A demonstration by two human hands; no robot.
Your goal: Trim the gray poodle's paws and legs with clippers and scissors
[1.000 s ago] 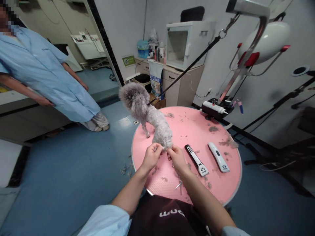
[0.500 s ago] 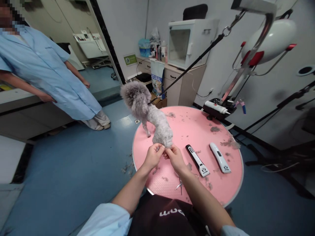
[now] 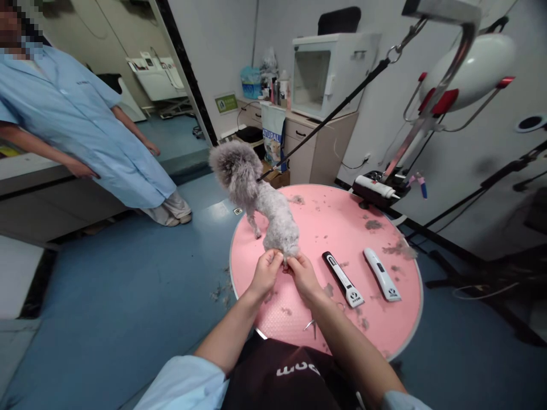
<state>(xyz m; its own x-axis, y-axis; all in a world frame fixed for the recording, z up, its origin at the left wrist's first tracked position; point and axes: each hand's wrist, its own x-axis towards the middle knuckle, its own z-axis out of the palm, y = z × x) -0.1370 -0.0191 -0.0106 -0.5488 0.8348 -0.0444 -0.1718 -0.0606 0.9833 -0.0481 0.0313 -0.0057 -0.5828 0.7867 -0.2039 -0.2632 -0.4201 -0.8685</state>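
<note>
A small grey curly-haired dog (image 3: 260,199) stands on a round pink table (image 3: 376,336), facing away from me, tied by a black leash (image 3: 329,117) to an overhead arm. My left hand (image 3: 267,273) and my right hand (image 3: 301,274) are both closed in a pinch at the dog's rear, gripping its fur or hind legs. Scissors (image 3: 314,324) lie on the table under my right forearm. A black-and-white clipper (image 3: 342,279) and a white clipper (image 3: 382,274) lie to the right of my hands.
Clumps of cut fur are scattered on the table and on the blue floor. A person in a light blue coat (image 3: 81,125) stands at the left. A white cabinet (image 3: 331,71) on a counter stands behind, a white dryer (image 3: 468,71) on a stand at right.
Both hands have shifted slightly lower at the dog's rear, still pinching. The dog has barely moved.
</note>
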